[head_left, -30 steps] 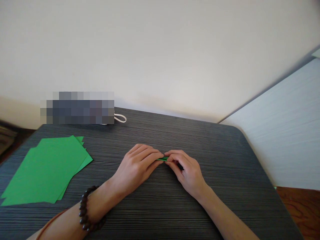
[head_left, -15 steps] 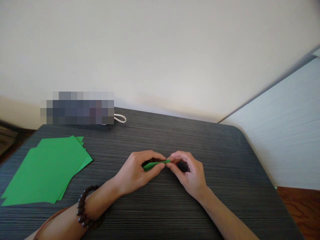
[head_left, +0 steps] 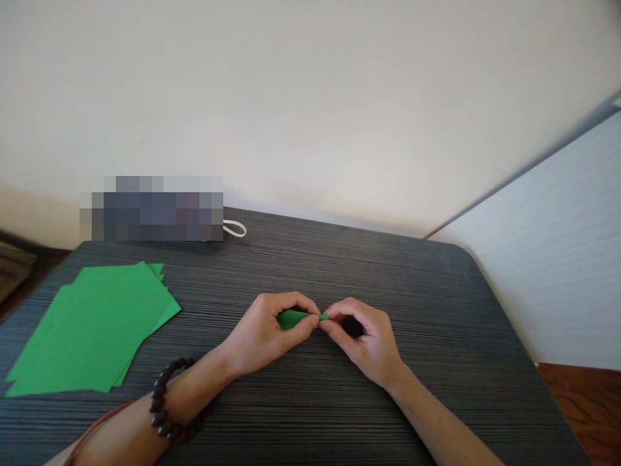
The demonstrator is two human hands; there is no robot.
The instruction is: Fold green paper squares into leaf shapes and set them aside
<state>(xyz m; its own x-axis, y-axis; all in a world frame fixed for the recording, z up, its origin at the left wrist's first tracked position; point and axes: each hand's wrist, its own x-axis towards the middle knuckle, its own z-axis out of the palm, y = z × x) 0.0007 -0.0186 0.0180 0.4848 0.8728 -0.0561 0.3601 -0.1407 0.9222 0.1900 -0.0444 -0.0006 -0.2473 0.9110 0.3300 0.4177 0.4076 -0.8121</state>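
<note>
Between my hands is a small piece of folded green paper, narrowing to a point on the right. My left hand pinches it between thumb and fingers, and most of the paper shows inside the curl of that hand. My right hand pinches the pointed right end with thumb and forefinger, its fingertips almost touching those of my left. Both hands are just above the dark table. How the paper is folded inside the left hand is partly hidden.
Several green paper sheets lie in a loose, fanned stack at the left of the dark wood-grain table. Behind them a blurred-out object with a white loop stands near the wall. A pale panel borders the right side.
The folded paper has tilted slightly, so more of its green face shows inside my left hand. My right fingertips have shifted a little down and left at its tip.
</note>
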